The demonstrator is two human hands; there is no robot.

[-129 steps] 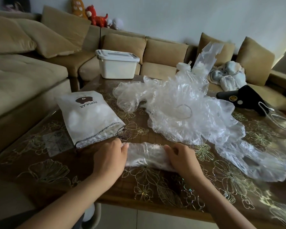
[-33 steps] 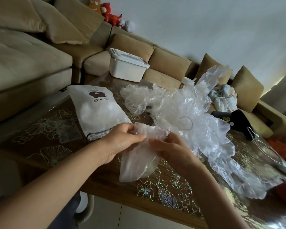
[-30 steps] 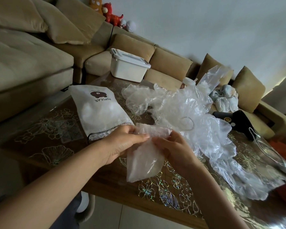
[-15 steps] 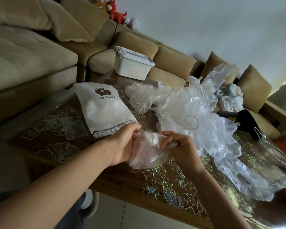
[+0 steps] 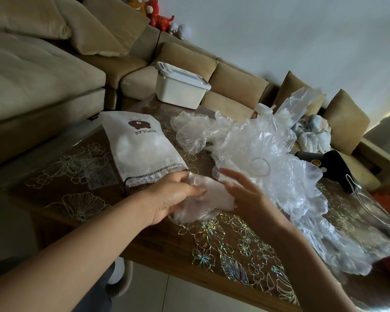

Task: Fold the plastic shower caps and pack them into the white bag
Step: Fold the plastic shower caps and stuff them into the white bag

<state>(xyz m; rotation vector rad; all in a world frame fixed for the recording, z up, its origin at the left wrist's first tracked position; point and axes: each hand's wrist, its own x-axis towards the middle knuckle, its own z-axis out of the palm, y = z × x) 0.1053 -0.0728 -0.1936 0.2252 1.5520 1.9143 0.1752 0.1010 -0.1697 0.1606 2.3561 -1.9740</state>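
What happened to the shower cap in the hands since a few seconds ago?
The shower cap was picked up from the table and folded smaller. The left hand grips it alone; the right hand let go, fingers spread. The white bag and loose cap pile stayed put.

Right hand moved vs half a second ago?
Yes. Against the white bag, the right hand sits about where it was, but its fingers have released the folded cap and straightened toward the bag's mouth. The left hand holds the cap.
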